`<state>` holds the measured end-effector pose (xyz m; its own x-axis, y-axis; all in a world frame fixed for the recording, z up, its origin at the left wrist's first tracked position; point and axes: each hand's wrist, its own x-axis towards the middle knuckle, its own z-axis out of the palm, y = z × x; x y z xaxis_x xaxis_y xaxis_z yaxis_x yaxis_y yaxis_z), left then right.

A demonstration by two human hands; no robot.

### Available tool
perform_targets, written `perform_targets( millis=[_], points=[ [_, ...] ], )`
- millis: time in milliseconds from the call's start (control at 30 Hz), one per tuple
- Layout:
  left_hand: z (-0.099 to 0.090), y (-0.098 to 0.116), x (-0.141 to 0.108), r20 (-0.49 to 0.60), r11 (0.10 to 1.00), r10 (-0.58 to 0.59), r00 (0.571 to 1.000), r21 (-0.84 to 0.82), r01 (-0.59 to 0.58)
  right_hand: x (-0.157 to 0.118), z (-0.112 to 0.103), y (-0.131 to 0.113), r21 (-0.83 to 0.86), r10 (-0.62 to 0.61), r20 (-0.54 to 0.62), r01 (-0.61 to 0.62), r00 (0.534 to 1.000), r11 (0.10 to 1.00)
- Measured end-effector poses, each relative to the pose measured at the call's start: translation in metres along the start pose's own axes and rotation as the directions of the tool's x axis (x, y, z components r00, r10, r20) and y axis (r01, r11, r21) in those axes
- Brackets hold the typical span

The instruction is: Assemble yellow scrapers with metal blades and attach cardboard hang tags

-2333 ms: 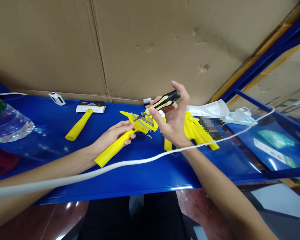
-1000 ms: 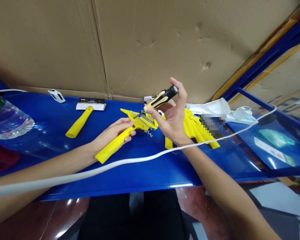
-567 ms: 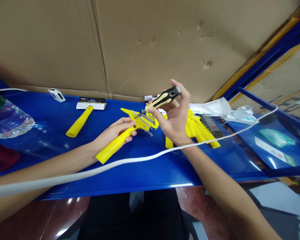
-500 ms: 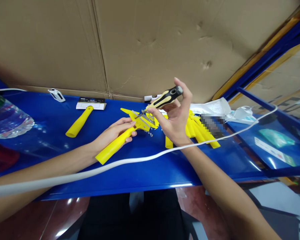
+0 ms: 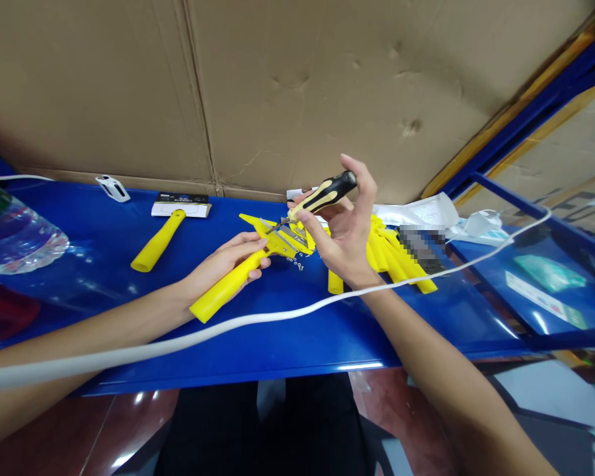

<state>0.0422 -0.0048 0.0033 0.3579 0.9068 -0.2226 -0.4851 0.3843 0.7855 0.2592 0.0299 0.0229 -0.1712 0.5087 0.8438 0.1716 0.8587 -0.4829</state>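
1. Yellow-handled scraper [image 5: 225, 285] is held over a blue metal shelf [image 5: 228, 377], its metal head [image 5: 288, 239] angled toward the centre of the shelf.
2. Left hand [image 5: 228, 259]: fingers [image 5: 248, 246] are curled closed around the scraper's handle.
3. Right hand [image 5: 340, 238]: a black-and-yellow screwdriver [image 5: 324, 194] is pinched between thumb and fingers, other fingers [image 5: 363, 192] left partly open.
4. Screwdriver tip is placed at the metal head; contact cannot be told.
5. Small screws [image 5: 293, 263] are scattered just below the head.
6. Pile of yellow handles [image 5: 394, 258] is lying beside the right hand; a second yellow handle [image 5: 156, 241] is lying well left.
7. White cable [image 5: 277, 316] is draped across both forearms' view.
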Motion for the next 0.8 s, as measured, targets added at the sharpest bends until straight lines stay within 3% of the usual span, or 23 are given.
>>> perform_targets(
  millis=[167, 500, 800],
  points=[
    [-0.002, -0.002, 0.0, 0.03, 1.0, -0.002, 1.0, 0.018, 0.001, 0.002, -0.001, 0.004, -0.061, 0.018, -0.051, -0.021, 0.999, 0.998],
    [-0.004, 0.0, 0.002, -0.005, 0.999, -0.019, 1.0, 0.037, 0.02, 0.0, -0.002, -0.002, -0.039, 0.002, 0.051, 0.0, 0.999, 0.999],
    [-0.001, -0.001, 0.0, 0.011, 1.0, -0.003, 1.0, 0.023, 0.003, -0.001, -0.001, 0.011, -0.085, 0.019, -0.029, -0.022, 0.999, 0.996]
  ],
)
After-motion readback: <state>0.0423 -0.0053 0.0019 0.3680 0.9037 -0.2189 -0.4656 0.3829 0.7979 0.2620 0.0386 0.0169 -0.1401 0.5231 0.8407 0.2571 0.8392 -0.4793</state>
